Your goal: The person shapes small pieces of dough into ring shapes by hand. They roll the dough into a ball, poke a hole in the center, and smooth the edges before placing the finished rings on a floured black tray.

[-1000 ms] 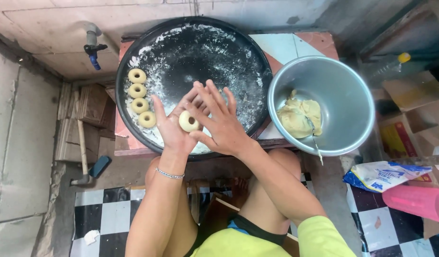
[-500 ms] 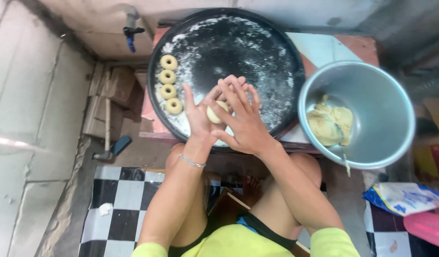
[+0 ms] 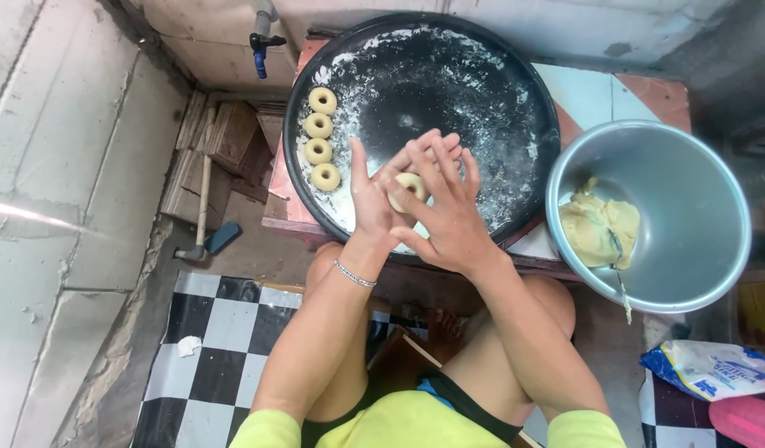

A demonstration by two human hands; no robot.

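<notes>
My left hand (image 3: 367,203) and my right hand (image 3: 443,207) meet over the near edge of a large round black tray (image 3: 449,91) dusted with flour. Between their fingers sits a small ring of pale dough (image 3: 406,189), held by both hands. On the tray's left side, several finished dough rings (image 3: 320,139) lie in a column. A thin bracelet circles my left wrist (image 3: 353,274).
A grey metal bowl (image 3: 689,191) to the right holds a lump of dough (image 3: 598,231) and a spoon handle. A blue tap (image 3: 260,46) sticks out at the back. A hammer (image 3: 202,224) lies on the floor at the left. Checkered floor below; a plastic bag (image 3: 714,369) at the lower right.
The view has shifted, so tray and bowl now sit further right and lower in frame. My hands stay together on the dough ring, fingers shifting slightly around it.
</notes>
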